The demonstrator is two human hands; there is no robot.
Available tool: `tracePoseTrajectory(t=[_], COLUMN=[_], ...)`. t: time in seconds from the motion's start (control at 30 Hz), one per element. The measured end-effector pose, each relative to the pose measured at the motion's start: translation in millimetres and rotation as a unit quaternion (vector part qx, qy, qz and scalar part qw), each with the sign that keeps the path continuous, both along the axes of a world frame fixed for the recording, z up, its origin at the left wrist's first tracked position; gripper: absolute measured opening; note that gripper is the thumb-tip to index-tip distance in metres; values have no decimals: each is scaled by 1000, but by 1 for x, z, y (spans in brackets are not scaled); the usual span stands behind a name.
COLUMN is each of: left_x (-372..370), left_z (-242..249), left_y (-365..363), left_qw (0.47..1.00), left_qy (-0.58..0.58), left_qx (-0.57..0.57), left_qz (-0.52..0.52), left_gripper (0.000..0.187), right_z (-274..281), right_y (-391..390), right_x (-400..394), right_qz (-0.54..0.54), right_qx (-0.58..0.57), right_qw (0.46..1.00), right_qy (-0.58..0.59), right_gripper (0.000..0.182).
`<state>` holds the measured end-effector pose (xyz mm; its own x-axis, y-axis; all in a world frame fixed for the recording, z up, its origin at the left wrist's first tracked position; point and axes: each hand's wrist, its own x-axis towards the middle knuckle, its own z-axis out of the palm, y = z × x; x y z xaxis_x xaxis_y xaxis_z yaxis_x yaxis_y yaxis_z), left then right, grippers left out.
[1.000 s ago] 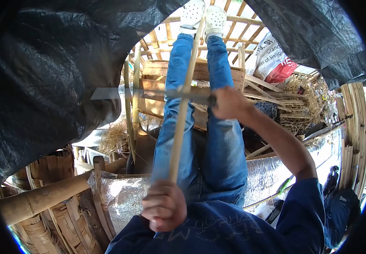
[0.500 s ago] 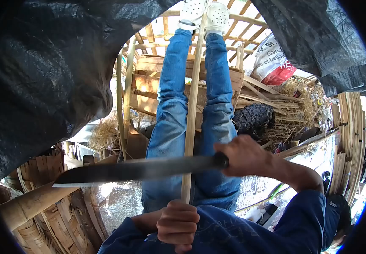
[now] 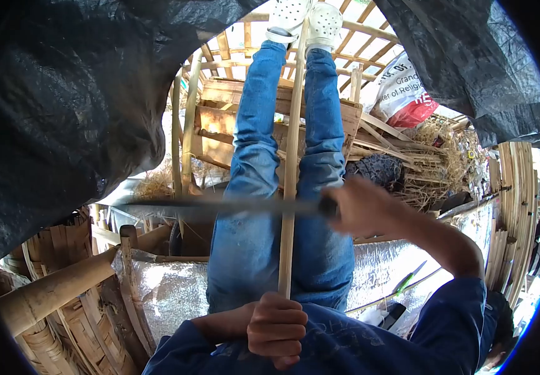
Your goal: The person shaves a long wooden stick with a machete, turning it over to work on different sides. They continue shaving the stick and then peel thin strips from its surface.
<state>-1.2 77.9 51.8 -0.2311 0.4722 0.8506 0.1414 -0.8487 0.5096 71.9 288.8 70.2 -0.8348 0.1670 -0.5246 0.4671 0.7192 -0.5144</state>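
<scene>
My left hand (image 3: 277,327) is closed in a fist around the near end of a long bamboo strip (image 3: 292,150), close against my shirt. The strip runs away from me between my legs, its far end between two white clogs (image 3: 287,17). My right hand (image 3: 362,208), blurred by motion, is wrapped round the handle of a machete (image 3: 232,206). The smeared blade lies crosswise over the strip and points left, above my thighs in this view.
Black plastic sheeting (image 3: 64,112) hangs at the upper left and right. A thick bamboo pole (image 3: 57,294) and woven panels stand at lower left. Beyond my legs are a wooden crate (image 3: 213,125), straw (image 3: 445,169) and a printed sack (image 3: 401,94). Silvery foil (image 3: 182,290) lies beneath me.
My right hand and the machete have moved away from me along the strip, toward my knees. My left hand has shifted slightly to the right with the strip's near end.
</scene>
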Motion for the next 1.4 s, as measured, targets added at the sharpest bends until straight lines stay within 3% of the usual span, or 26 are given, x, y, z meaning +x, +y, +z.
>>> tracePoseTrajectory(t=[0.07,0.17,0.3,0.4,0.47,0.5,0.67,0.73,0.8,0.83,0.9,0.97,1.03,1.1,1.2,1.3,1.4], left_x=[-1,1,11,5,1,-1,9,9,-1,2,1,-6,-1,-2,-3,-7,-9], left_z=[1,3,-4,0,5,9,1,11,5,12,15,11,17,19,13,16,19], left_y=[-1,-2,1,4,2,-1,-4,-16,-25,-13,-8,-15,-15,-12,-11,-11,-14], left_qw=[1000,1000,995,996,998,997,986,960,976,962,945,955,961,965,959,957,949], left_qy=[17,-3,-60,-37,-16,-30,-96,-217,-154,-196,-234,-207,-198,-189,-208,-198,-227], left_qx=[-14,11,29,37,35,18,46,16,-8,15,41,38,5,-17,13,40,59], left_qz=[-19,-7,69,66,57,69,131,177,151,189,225,209,196,180,193,207,213], left_gripper=[42,42,40,36,34,32,33,36,35,37,39,45,45,45,45,46,46], right_z=[18,17,-42,-50,-49,-48,-10,-5,-11,-18,-40,-48,-80,-91,-99,-46,-44], right_y=[-23,-24,39,86,88,83,-21,-53,-66,-67,-69,-61,-34,-4,8,-25,-62], right_x=[12,9,-23,-41,-44,-36,20,36,38,34,25,4,-11,-31,-30,-11,20], right_qz=[79,89,-66,-90,-71,-144,-79,-79,-101,-99,-118,-201,-234,-290,-253,-276,-182], right_qx=[-1,23,149,183,199,70,-102,-181,-157,-157,-48,-61,43,42,90,-80,-92], right_qw=[997,996,986,979,970,987,991,973,975,975,978,960,957,943,938,952,966], right_qy=[2,-5,35,11,121,-23,32,117,117,119,163,187,168,157,218,106,161], right_gripper=[21,22,22,21,21,19,16,17,17,17,15,14,20,23,25,22,19])
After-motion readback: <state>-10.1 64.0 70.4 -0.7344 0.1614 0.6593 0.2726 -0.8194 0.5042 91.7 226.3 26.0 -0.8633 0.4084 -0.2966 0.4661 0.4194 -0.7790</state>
